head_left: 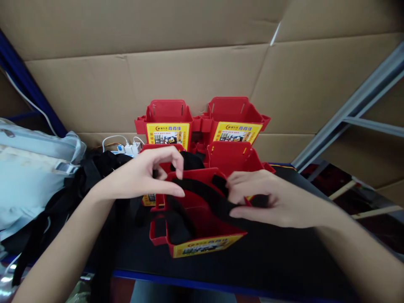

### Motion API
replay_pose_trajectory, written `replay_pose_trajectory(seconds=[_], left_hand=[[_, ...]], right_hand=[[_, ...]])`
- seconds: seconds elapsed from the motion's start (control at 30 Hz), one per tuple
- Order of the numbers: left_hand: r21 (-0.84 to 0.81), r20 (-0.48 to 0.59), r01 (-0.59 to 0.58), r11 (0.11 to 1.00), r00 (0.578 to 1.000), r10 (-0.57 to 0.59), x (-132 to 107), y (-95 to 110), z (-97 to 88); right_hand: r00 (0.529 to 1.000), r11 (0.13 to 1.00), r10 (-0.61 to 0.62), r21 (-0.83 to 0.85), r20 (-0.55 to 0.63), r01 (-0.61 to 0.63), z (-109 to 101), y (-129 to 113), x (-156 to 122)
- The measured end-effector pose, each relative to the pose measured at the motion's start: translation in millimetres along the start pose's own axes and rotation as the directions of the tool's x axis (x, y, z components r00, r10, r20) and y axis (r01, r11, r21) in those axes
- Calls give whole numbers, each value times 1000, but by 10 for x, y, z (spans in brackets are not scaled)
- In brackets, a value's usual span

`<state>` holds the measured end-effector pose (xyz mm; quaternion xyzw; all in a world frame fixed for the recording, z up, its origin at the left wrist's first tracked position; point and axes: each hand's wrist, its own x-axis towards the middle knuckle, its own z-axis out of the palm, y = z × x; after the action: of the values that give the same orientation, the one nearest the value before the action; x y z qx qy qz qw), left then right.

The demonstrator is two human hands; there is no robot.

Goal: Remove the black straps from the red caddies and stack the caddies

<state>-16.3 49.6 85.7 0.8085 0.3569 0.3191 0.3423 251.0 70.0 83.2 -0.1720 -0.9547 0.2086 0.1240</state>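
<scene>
A black strap [208,198] stretches across the open top of the nearest red plastic bin [202,229], which has a yellow label on its front. My left hand [148,176] pinches the strap's left end above the bin's back left corner. My right hand [268,200] grips the strap's right end at the bin's right rim, fingers curled round it. More black strap hangs down inside the bin.
Several more red bins [232,120] with yellow labels stand behind, against a cardboard wall [202,63]. A pale blue bag [28,168] and black fabric [94,168] lie at the left, with a white power strip [128,148] behind. A grey metal shelf frame [353,113] rises at the right.
</scene>
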Motion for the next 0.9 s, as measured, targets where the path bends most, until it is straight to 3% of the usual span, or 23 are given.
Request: replay_pose_trajectory(seconds=[0.07,0.1,0.23,0.3,0.4,0.43,0.47,0.53,0.63,0.77,0.83,0.9], left_hand=[[-2,-198,-78,997,977,76,4,-69,-49],[-4,-276,-129,992,953,123,22,-85,-53],[54,-401,-296,954,868,293,228,8,73],[117,-512,-321,940,792,333,363,84,178],[152,-718,-303,941,621,316,479,86,282],[138,-754,-292,946,588,292,480,45,291],[116,-769,-279,953,582,264,462,-12,286],[69,-756,-246,967,620,212,378,-156,246],[102,-675,-155,983,715,183,200,-366,147],[180,-415,4,984,907,72,4,-541,45],[155,-278,60,986,960,-15,-52,-591,39],[112,-179,105,988,980,-83,-81,-627,61]], right_hand=[[990,995,77,48,122,-83,-127,11,-85],[987,991,103,69,124,-112,-167,-2,-87],[960,976,191,144,-203,-163,-77,-176,240],[947,968,193,205,-259,-141,78,-273,502],[938,949,237,266,-253,-168,289,-334,782],[933,945,257,268,-251,-189,334,-332,822],[927,944,277,251,-252,-214,365,-323,836],[912,943,325,156,-252,-293,394,-296,807],[872,887,421,-86,-250,-453,410,-279,714],[839,754,480,-367,-257,-544,483,-346,660],[829,665,480,-497,-288,-558,537,-401,668],[838,598,461,-594,-293,-537,584,-450,687]])
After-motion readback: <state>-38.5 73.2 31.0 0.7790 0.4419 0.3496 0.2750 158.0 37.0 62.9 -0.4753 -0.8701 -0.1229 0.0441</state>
